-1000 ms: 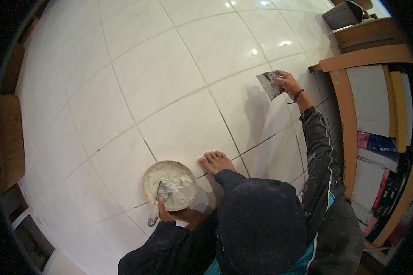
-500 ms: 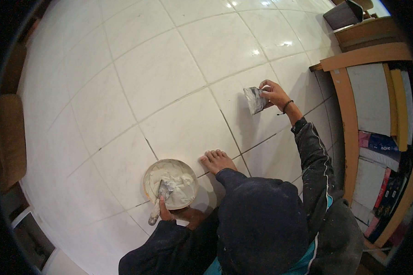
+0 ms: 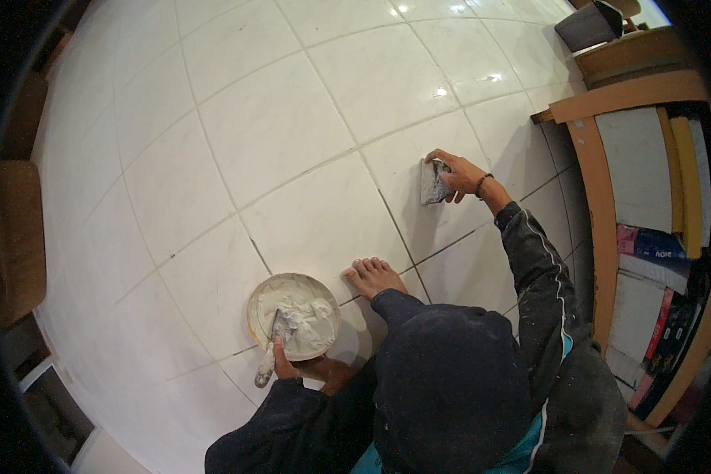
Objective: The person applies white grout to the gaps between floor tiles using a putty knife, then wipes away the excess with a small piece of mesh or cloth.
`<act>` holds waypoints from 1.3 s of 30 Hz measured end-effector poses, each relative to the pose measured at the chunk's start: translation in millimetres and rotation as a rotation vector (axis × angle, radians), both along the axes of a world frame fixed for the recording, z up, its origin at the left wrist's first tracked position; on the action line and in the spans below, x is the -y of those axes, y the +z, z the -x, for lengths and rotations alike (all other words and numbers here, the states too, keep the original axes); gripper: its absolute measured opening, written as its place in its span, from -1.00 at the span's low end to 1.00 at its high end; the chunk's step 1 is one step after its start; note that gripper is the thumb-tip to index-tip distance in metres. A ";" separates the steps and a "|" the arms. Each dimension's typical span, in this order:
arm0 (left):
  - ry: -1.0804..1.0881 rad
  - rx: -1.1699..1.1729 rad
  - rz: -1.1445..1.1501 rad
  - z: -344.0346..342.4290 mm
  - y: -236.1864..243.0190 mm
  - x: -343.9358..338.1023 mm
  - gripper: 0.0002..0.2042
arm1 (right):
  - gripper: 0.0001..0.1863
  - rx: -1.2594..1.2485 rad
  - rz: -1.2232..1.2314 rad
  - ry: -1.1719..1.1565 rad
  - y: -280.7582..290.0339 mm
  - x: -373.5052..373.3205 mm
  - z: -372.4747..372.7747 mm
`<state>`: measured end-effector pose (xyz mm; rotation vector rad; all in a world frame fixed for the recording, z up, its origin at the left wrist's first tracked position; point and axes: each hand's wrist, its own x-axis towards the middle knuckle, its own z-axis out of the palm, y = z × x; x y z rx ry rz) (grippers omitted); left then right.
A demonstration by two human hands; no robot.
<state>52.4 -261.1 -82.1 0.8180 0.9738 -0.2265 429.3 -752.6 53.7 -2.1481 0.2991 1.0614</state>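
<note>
Low on the left, my left hand point(image 3: 285, 364) is closed at the rim of a round, shallow bowl point(image 3: 254, 314). White paste point(image 3: 313, 337) fills the bowl. A putty knife point(image 3: 267, 365) leans in it, blade in the paste and smeared handle over the rim, with my thumb against it. Out to the right, my right hand point(image 3: 464, 177) grips a flat, roughly square scraper point(image 3: 433, 186) smeared grey and white. The scraper is tilted over the white floor tiles point(image 3: 300, 217); whether its edge touches them I cannot tell.
My bare foot point(image 3: 374, 276) rests on the tiles between bowl and scraper. Along the right stands a wooden shelf point(image 3: 598, 237) with boards and boxes. A dark bin-like container point(image 3: 588, 29) is at the far right. A brown cushioned seat point(image 3: 17, 245) stands at the left edge.
My right hand has shifted a little left and toward me, and its grip on the scraper has turned, so the blade is seen at a different tilt. The left hand and bowl stay put.
</note>
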 end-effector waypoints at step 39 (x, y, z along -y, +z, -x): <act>0.033 -0.012 0.104 2.1 -0.1 -9.3 -0.26 | -0.81 0.745 0.958 0.113 -71.5 82.8 -59.4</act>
